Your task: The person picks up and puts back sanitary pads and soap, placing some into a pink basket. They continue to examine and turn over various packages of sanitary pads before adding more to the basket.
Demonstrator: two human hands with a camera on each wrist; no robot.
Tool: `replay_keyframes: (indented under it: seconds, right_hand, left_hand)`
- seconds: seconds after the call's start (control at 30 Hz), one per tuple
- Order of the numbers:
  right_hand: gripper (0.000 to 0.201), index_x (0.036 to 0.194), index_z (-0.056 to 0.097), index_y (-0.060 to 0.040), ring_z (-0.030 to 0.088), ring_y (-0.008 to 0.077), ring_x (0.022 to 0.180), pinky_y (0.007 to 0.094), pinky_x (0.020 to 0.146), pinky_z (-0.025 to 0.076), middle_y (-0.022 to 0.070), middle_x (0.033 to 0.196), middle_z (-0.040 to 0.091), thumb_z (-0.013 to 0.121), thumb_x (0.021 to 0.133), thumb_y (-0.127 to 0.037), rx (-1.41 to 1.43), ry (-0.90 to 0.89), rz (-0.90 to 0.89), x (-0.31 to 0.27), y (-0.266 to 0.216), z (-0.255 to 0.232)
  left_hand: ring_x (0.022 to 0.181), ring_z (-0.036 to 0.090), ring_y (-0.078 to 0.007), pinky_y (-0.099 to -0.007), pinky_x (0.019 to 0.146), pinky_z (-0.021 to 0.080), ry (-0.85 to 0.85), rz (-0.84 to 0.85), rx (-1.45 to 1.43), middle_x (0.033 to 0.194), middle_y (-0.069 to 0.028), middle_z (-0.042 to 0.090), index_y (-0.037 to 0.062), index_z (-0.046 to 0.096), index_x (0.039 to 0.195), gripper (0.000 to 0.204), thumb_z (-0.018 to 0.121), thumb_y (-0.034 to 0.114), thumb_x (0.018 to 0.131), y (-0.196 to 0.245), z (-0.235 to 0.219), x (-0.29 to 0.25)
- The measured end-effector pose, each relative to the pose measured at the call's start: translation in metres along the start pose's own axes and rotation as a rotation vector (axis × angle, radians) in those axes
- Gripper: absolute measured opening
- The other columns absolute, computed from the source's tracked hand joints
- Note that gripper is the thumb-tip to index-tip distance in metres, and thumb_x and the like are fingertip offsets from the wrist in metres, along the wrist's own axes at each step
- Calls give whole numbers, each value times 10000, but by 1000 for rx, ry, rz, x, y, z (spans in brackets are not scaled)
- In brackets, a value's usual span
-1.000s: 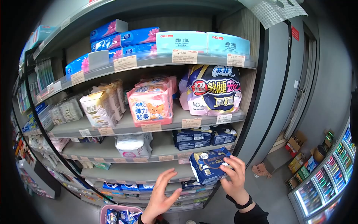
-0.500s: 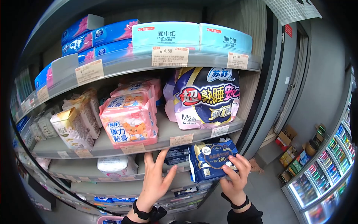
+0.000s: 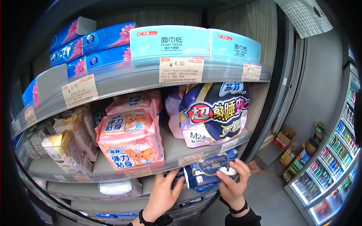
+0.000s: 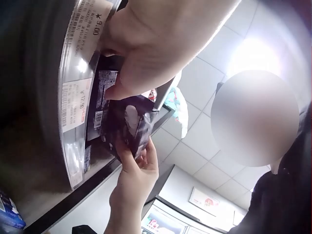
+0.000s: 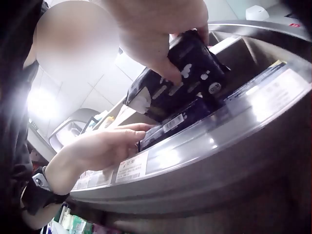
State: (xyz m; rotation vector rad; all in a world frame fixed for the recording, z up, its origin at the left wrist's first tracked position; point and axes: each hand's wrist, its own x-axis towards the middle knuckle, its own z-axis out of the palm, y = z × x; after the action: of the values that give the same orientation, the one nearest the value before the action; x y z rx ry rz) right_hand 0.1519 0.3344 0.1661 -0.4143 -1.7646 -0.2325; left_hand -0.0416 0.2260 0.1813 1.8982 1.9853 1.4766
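Fingers of our R hand (image 3: 233, 188) are bent round the R end of the navy pkt (image 3: 198, 177), thumb on one face & fingers behind, prob. so it can be turned w/o dropping. Fingers of our L hand (image 3: 160, 197) are loosely bent & apart, thumb out to the side, holding nothing; the tips touch the near end of a dark pkt (image 5: 170, 124) lying on the shelf, maybe to steady it. The navy pkt is at the R end of that shelf's front edge (image 5: 214, 141), tilted, printed face toward us, just above the dark pkt. Shelf is grey w/ a shiny price strip; one tag (image 5: 131, 168) sits nr our L hand. On the shelf above, pink pkts (image 3: 130, 147) stand at the front edge, facing out, prob. for easy reading, & a big purple bag (image 3: 215, 120) fills the R corner. Blue & pale-green tissue pkts (image 3: 169, 45) line the top one. Room: grey floor (image 3: 264, 196), cardboard boxes (image 3: 287, 135) by the wall, lit drinks cooler (image 3: 315, 180) far R, & tiled ceiling (image 4: 209, 73) w/ a bright lamp.
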Motion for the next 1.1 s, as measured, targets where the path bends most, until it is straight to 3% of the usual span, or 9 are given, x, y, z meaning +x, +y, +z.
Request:
replay_keyframes:
  seconds: [0.2,0.3,0.5,0.57,0.6,0.73,0.9,0.93,1.1]
  right_hand:
    - [473,1143,654,-105,455,386,1216,450,997,402,166,1245,453,687,686,14,111,-171,78,14,-18,14]
    - [448,1145,480,14,441,346,1246,448,1035,379,218,1312,350,717,769,-45,396,79,282,-11,-8,28]
    - [585,1263,322,15,504,256,1173,361,959,423,210,1272,447,693,812,0,756,67,624,3,-19,36]
    - [572,1269,307,20,550,211,1098,309,898,439,193,1195,533,679,835,0,776,-3,679,10,-21,36]
    - [561,1254,335,28,590,178,1003,279,836,459,164,1099,588,697,827,-8,741,45,675,13,-22,39]
    - [508,1207,389,40,609,163,937,275,809,473,151,1062,603,714,822,-23,695,24,657,12,-17,41]
    - [345,1073,546,59,615,141,835,261,748,492,100,952,627,737,810,-59,633,43,688,12,-11,41]
    - [345,1073,546,59,615,141,835,261,748,492,100,952,627,737,810,-59,635,40,690,14,-11,40]
    - [254,995,615,38,611,151,763,263,701,497,97,861,617,738,807,-80,531,34,669,23,-12,39]
  left_hand:
    - [1143,483,-460,-440,955,413,-62,-69,-18,1254,-278,460,-14,526,1235,525,714,156,776,-1,-3,0]
    - [1158,473,-450,-442,966,405,-37,-17,-12,1262,-273,462,-38,473,1275,635,748,202,755,2,-3,1]
    - [1071,546,-431,-438,885,453,123,101,-62,1198,-285,526,-66,421,1278,723,765,320,773,-8,5,4]
    - [1002,588,-430,-421,856,472,139,-34,-290,1087,-275,590,-73,422,1266,705,758,316,784,-6,9,6]
    - [1083,573,-335,-376,982,392,158,-103,-377,1169,-213,591,-44,458,1258,538,699,168,826,-1,9,4]
    - [1051,578,-320,-375,950,408,54,-66,-313,1124,-196,611,-35,521,1197,422,670,147,846,7,-1,12]
    - [964,588,-391,-423,877,438,220,-2,-172,1047,-208,631,-9,587,1135,343,668,186,865,4,6,14]
    - [936,597,-323,-383,882,433,241,27,-147,1031,-181,637,-25,587,1115,288,633,141,884,4,7,15]
    - [945,608,-286,-365,879,434,277,57,-136,1024,-173,652,-34,601,1097,254,625,121,896,-4,11,22]
